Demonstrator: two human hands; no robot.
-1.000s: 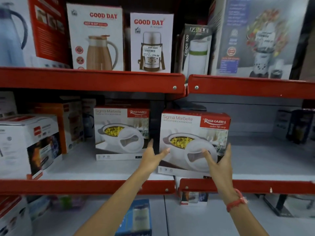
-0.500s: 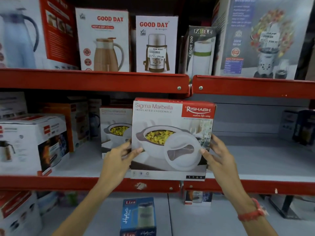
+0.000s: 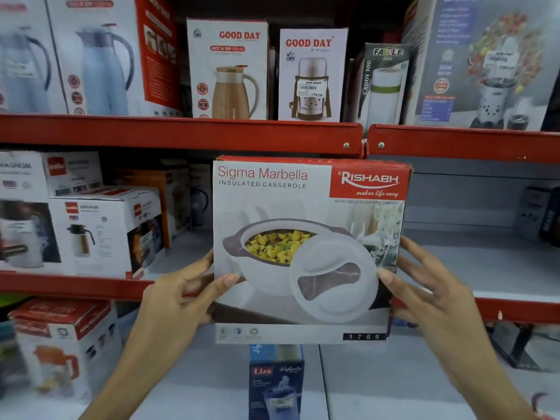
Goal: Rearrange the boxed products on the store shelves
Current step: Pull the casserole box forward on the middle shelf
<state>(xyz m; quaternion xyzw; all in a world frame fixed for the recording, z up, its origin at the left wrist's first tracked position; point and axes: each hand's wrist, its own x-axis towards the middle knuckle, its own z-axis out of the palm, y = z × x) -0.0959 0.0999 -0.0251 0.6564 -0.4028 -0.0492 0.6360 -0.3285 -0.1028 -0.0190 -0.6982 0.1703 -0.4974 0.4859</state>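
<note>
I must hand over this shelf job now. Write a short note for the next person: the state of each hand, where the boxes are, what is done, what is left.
Left hand: grips the left edge of the casserole box.
Right hand: grips its right edge.
The box is held upright in the air, in front of the middle shelf, print facing you.
Done: box is off the shelf.
Left: choose its new place and set it down. Bare space shows on the middle shelf, right side.

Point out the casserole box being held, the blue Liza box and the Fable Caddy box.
casserole box (image 3: 306, 250), head view: front face, on the pictured dish.
Liza box (image 3: 276, 380), head view: blue front, lower shelf.
Fable Caddy box (image 3: 382, 86), head view: front panel, top shelf.
</note>
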